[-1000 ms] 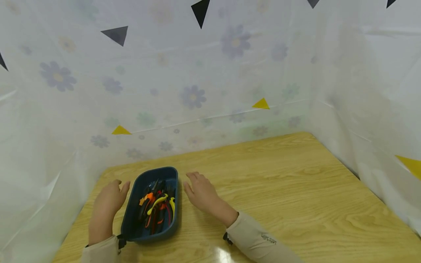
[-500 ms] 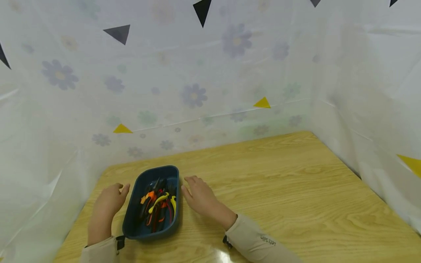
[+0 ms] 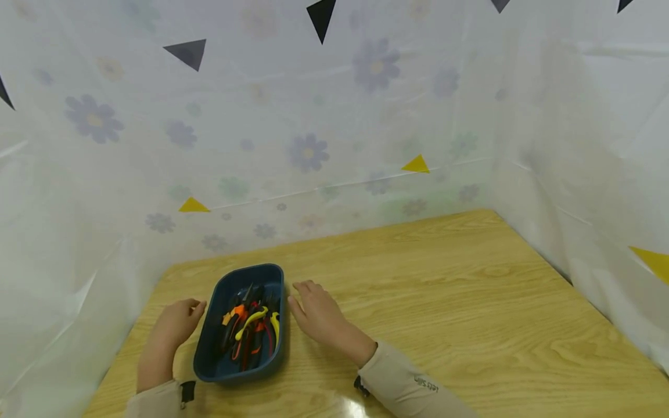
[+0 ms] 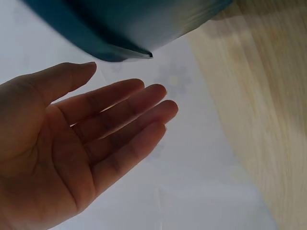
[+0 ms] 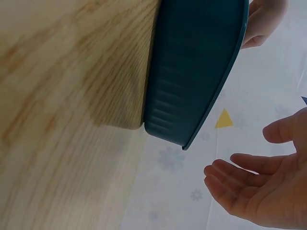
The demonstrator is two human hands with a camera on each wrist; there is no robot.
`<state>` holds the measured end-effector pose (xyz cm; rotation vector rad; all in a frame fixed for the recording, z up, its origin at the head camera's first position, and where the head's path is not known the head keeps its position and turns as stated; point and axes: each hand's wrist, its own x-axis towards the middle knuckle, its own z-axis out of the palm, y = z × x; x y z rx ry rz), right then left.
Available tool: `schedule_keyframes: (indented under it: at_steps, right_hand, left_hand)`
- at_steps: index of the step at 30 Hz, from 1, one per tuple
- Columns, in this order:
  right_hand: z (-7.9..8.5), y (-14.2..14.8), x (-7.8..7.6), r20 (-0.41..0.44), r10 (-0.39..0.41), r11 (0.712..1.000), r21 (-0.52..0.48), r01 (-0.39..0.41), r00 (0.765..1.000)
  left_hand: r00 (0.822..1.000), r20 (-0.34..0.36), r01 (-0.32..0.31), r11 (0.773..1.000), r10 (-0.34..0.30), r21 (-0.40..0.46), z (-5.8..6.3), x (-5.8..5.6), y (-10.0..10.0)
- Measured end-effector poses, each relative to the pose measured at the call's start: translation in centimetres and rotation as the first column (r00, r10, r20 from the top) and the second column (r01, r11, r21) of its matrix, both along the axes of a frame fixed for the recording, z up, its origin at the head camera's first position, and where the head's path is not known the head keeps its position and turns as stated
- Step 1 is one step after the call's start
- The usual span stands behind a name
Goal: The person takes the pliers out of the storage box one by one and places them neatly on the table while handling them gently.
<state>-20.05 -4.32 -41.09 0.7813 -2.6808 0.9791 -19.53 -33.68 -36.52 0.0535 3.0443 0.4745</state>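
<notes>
A dark blue plastic bin (image 3: 210,371) sits at the left of the wooden table, holding a heap of pliers (image 3: 252,325) with orange, yellow, red and black handles. My left hand (image 3: 177,325) is just left of the bin. In the left wrist view its palm and relaxed fingers (image 4: 120,110) show, apart from the bin wall (image 4: 158,24). My right hand (image 3: 320,310) hovers on the bin's right side, fingertips close to the rim. The right wrist view shows that hand (image 5: 259,187) with loosely bent fingers and nothing in them, beyond the end of the bin (image 5: 192,72).
The wood-grain table (image 3: 444,302) extends far to the right of the bin. White sheeting (image 3: 340,116) printed with pale flowers hangs behind and on both sides, with black and yellow triangles (image 3: 417,164) on it.
My right hand has shifted slightly left, nearer the bin. My left hand has lowered a little and turned, its thumb drawing closer to the fingers. The bin stays in place.
</notes>
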Motion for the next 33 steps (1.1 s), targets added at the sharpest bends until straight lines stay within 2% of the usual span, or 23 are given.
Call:
schedule_keyframes:
  at_steps: [6, 12, 18, 23, 29, 33]
  right_hand:
    - [-0.1, 0.2, 0.1, -0.011, 0.003, 1.000, 0.003, -0.003, 1.000]
    - [-0.1, 0.3, 0.2, -0.016, -0.005, 1.000, 0.011, 0.005, 1.000]
    - [-0.1, 0.1, 0.1, -0.002, -0.003, 1.000, 0.022, 0.003, 1.000]
    - [-0.3, -0.1, 0.1, -0.004, 0.004, 0.999, 0.034, -0.004, 1.000]
    - [-0.3, -0.2, 0.2, -0.032, 0.011, 0.999, 0.046, -0.010, 0.999]
    - [-0.2, -0.3, 0.2, -0.041, 0.010, 0.999, 0.044, -0.008, 0.999]
  left_hand:
    - [0.999, 0.018, 0.029, 0.999, -0.030, 0.043, -0.9, 0.0, -0.3]
    - [0.998, 0.039, 0.047, 0.988, -0.053, 0.147, -1.3, -0.3, -0.4]
    - [0.998, 0.053, 0.014, 0.965, -0.029, 0.263, -2.1, -0.4, -1.1]
    - [0.996, 0.090, -0.049, 0.919, 0.015, 0.390, -2.8, -0.2, -1.8]
    - [0.981, 0.178, -0.162, 0.837, 0.079, 0.522, -3.4, -0.3, -2.6]
    - [0.973, 0.215, -0.196, 0.812, 0.089, 0.550, -3.4, -0.6, -2.8]
